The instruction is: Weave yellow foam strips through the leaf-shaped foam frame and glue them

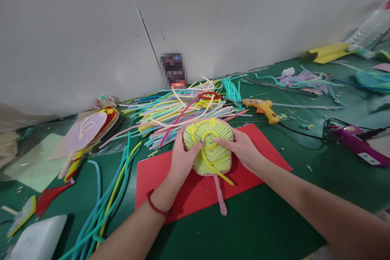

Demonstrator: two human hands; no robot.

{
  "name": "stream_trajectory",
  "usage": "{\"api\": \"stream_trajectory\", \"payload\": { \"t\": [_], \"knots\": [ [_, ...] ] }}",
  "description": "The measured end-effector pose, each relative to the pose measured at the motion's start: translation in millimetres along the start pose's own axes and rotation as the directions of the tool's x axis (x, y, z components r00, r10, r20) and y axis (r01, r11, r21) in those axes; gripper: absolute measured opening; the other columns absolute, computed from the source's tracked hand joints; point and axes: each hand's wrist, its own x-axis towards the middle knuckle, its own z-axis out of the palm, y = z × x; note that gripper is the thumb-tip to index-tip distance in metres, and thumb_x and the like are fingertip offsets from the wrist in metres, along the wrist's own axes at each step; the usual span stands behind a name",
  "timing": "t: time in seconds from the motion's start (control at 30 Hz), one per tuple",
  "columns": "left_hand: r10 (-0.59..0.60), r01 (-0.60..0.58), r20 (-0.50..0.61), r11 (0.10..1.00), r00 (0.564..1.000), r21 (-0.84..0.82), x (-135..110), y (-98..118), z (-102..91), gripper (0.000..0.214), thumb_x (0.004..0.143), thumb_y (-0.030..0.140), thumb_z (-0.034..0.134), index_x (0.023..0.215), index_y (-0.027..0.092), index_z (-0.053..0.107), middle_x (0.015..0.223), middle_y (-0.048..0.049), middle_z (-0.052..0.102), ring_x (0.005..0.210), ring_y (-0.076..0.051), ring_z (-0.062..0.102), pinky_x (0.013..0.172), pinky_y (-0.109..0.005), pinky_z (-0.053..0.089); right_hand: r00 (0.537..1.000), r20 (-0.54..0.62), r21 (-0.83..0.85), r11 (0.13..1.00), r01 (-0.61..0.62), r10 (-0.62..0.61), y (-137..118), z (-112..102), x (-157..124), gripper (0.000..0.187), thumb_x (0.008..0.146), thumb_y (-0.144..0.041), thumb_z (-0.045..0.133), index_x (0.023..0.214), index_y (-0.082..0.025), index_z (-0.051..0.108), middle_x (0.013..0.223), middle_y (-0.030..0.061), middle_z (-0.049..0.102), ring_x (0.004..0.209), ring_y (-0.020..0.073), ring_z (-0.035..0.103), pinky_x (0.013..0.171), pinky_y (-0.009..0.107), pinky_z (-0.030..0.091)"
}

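Note:
Both hands hold a small fan-shaped craft piece (210, 158) made of light green fuzzy stems, edged in pink, with a pink handle (221, 195) hanging down. My left hand (182, 158) grips its left edge, thumb pressed on the front. My right hand (240, 146) grips its right edge, thumb pinching a yellow stem (213, 166) that loops across the face. The piece is over a red sheet (195, 195) on the green table.
A pile of coloured stems (179, 113) lies behind the hands. A yellow glue gun (264, 109) sits to the right, a purple tool (359, 142) with black cord farther right. Finished fans (88, 130) and long blue-green stems (103, 207) lie on the left.

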Motion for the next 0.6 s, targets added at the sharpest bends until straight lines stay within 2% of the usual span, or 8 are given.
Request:
{"api": "stream_trajectory", "payload": {
  "t": [0.13,0.23,0.47,0.6],
  "knots": [
    [0.005,-0.006,-0.038,1.0,0.999,-0.021,-0.4,1.3,0.1,0.052,0.066,0.03,0.066,0.111,0.019,0.045,0.109,-0.0085,0.06,0.098,-0.022,0.059,0.082,-0.036,0.05,0.995,0.073,0.133,0.988,-0.084,0.074,2.0,5.4,-4.6,0.043,0.062,-0.034,0.071,0.101,-0.018,0.061,0.106,0.0079,0.065,0.096,0.025,0.061,0.083,0.042,0.051],
    [0.006,-0.008,-0.047,0.999,0.999,-0.036,-1.5,3.6,0.9,0.052,0.066,0.029,0.066,0.112,0.019,0.044,0.11,-0.0086,0.059,0.099,-0.021,0.058,0.083,-0.035,0.05,0.985,0.132,0.154,0.98,-0.127,0.107,4.2,11.0,-7.8,0.046,0.06,-0.032,0.073,0.102,-0.018,0.061,0.106,0.0082,0.065,0.096,0.0252,0.062,0.084,0.042,0.051],
    [0.008,-0.009,-0.035,1.0,0.999,-0.008,-5.4,6.2,2.7,0.055,0.062,0.029,0.07,0.11,0.021,0.044,0.107,-0.0067,0.06,0.096,-0.021,0.06,0.081,-0.035,0.051,0.98,0.162,0.18,0.973,-0.145,0.116,3.9,11.6,-9.0,0.048,0.056,-0.029,0.076,0.101,-0.018,0.062,0.103,0.0075,0.066,0.096,0.0251,0.062,0.084,0.042,0.051],
    [-0.016,0.016,0.009,0.999,1.0,-0.028,-6.2,3.9,2.6,0.059,0.061,0.031,0.07,0.114,0.022,0.045,0.108,-0.0072,0.061,0.097,-0.022,0.06,0.08,-0.037,0.052,0.984,0.125,0.152,0.978,-0.145,0.126,2.1,9.4,-9.0,0.048,0.054,-0.031,0.077,0.099,-0.017,0.063,0.101,0.0078,0.067,0.095,0.0258,0.062,0.083,0.042,0.051]
  ]
}}
